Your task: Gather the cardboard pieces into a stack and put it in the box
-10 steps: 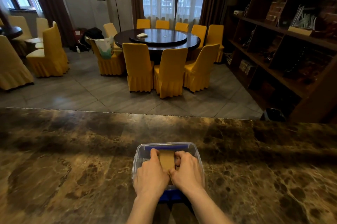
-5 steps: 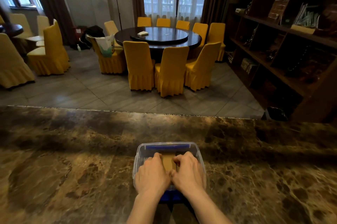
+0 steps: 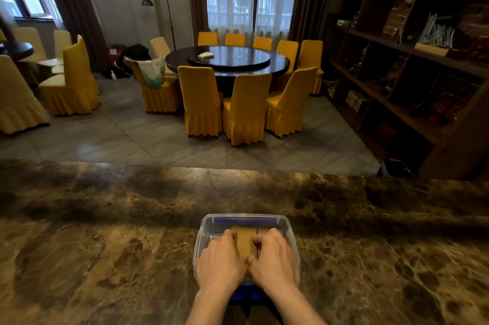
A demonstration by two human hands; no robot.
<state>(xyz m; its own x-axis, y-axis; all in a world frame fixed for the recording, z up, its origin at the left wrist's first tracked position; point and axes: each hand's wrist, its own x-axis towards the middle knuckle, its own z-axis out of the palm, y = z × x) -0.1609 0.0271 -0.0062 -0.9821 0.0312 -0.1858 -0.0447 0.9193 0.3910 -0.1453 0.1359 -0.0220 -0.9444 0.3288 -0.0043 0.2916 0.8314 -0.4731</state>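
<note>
Cardboard pieces [image 3: 244, 241] lie flat inside the clear plastic box [image 3: 287, 229], showing as a tan strip in the gap between the two hands, with a thin dark seam running along it nearer the right hand. The left hand [image 3: 221, 261] rests palm down on the cardboard, its fingers curled over the far end of the pieces, gripping or pressing them; the exact hold is hidden under the knuckles. The right hand [image 3: 274, 261] mirrors it just beside, fingers bent down over the cardboard, and the two thumbs touch at the near edge. Both wrists cross the box's near rim, and beneath them a blue part [image 3: 244, 294] of the box or its lid peeks out. The box sits on a dark brown marble countertop [image 3: 105, 245] that spreads well to either side of the hands. Beyond the counter's far edge, past the fingertips, stands a round dark dining table [image 3: 227, 60] ringed by yellow-covered chairs [image 3: 201, 102], and off to the right-hand side rises a dark wooden shelving unit [image 3: 412, 60].
</note>
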